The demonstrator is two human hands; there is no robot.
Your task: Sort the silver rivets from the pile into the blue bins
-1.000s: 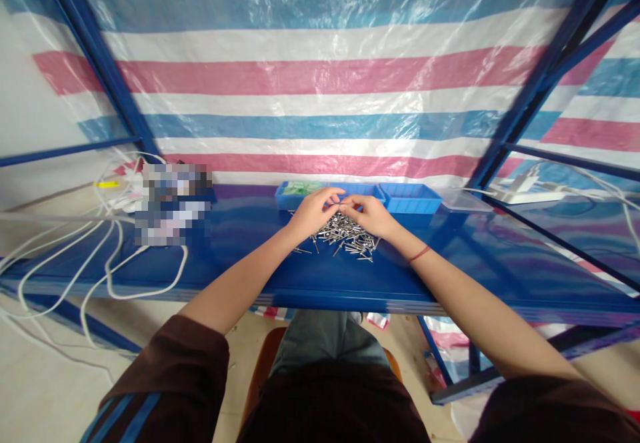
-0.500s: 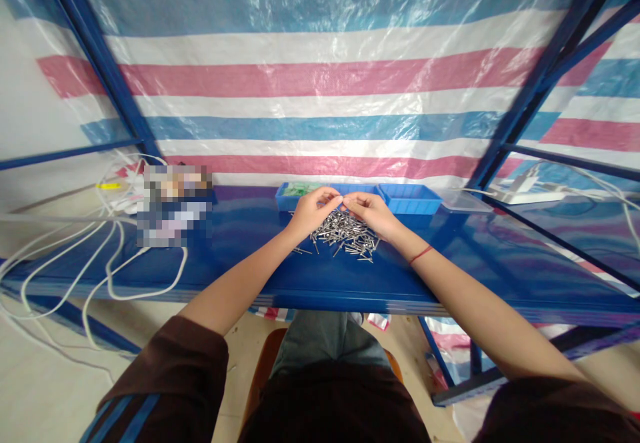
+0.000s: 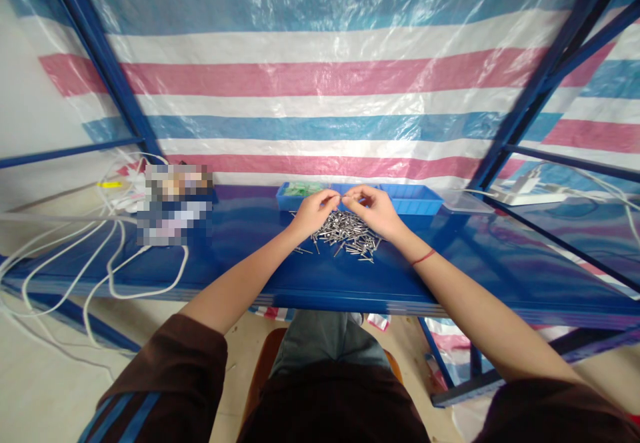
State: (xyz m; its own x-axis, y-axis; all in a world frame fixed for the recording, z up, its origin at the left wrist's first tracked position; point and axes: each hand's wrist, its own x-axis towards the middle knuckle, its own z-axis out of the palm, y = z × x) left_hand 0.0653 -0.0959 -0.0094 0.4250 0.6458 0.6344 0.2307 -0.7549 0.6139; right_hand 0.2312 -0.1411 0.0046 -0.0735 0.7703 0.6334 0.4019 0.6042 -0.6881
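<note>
A loose pile of small silvery metal pins, like rivets or screws (image 3: 345, 231), lies on the blue tabletop (image 3: 240, 266). Above its left part is my left hand (image 3: 316, 208), thumb and fingers pinched together. My right hand (image 3: 373, 209) faces it over the pile's right part, its fingers curled in a pinch too. The fingertips of both hands nearly meet. Whatever sits between them is too small to make out. Just behind the hands stand blue plastic bins: the left bin (image 3: 284, 200) holds something green, the right bin (image 3: 413, 201) shows its ribbed inside, and the middle one is partly covered.
White cables (image 3: 117, 283) loop over the table's left side beside a blurred patch of items. A clear plastic lid (image 3: 465, 201) and a white power strip (image 3: 533, 196) lie at the right. Blue metal posts (image 3: 537, 89) frame a striped plastic sheet (image 3: 320, 83) behind.
My right hand has shifted slightly up, its fingers more arched and its tips a little farther from the left hand's. My left hand stays almost in place. The pile looks the same.
</note>
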